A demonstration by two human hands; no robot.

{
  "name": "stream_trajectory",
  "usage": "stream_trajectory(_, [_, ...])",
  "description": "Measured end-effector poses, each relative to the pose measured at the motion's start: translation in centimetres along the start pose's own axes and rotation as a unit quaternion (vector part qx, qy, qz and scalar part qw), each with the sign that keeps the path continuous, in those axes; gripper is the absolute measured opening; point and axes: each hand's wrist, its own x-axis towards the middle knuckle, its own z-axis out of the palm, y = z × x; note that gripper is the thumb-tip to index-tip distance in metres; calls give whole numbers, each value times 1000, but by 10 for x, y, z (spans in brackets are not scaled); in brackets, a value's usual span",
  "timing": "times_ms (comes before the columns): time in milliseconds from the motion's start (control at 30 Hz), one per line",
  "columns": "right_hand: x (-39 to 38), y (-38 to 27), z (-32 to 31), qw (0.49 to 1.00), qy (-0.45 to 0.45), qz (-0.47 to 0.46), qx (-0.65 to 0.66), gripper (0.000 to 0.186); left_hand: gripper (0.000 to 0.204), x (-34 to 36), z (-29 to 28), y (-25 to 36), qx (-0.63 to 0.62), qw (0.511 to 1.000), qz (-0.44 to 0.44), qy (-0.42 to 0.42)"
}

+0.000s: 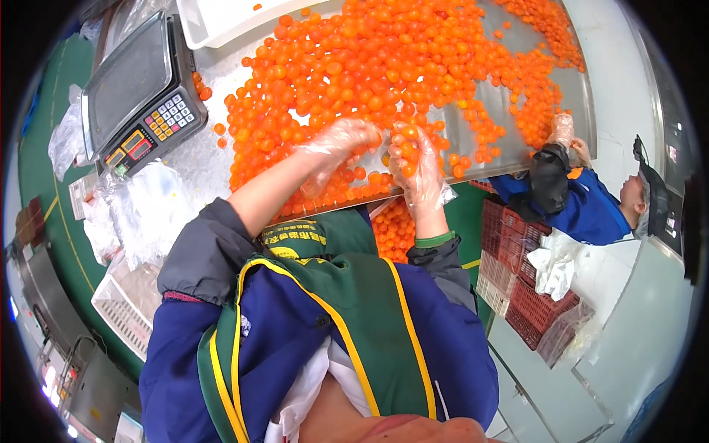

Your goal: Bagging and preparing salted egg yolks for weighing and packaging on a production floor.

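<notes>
Small glossy orange balls (332, 81), whose exact kind I cannot make out, lie heaped across a metal table (221, 77). Both my hands wear clear plastic gloves, at the near edge of the heap. My left hand (340, 151) reaches in over the balls, fingers stretched to the right and thumb apart; its fingertips come close to the other hand. Palm up, my right hand (422, 173) cups a few orange balls (408, 151) in its curled fingers.
A digital scale (148, 103) stands at the left beside clear plastic bags (148, 207). A white tray (221, 18) sits at the back. More balls (395, 229) lie below the table edge. At the right are a co-worker (583, 199) and stacked red crates (509, 236). A white basket (122, 303) stands lower left.
</notes>
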Motion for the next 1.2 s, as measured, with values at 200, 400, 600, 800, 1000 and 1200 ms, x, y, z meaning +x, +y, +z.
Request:
stream_trajectory(200, [15,17,4,999,22,26,0,32,35,-22,-38,-12,-246,968,-15,46])
stream_trajectory(400, [16,31,6,989,-99,81,78,43,39,-42,-40,-7,-286,954,40,88])
stream_trajectory(600, [9,57,22,993,-68,35,86,55,41,-43,-63,-26,-330,942,54,35])
stream_trajectory(800, [1,82,48,987,-132,35,81,60,54,-66,-73,-20,-365,921,135,18])
stream_trajectory(1000, [23,103,53,972,-173,107,116,65,60,-89,-93,-27,-422,888,180,28])
stream_trajectory(1200, [39,124,68,991,-115,70,15,69,59,-100,-95,-22,-420,848,290,142])
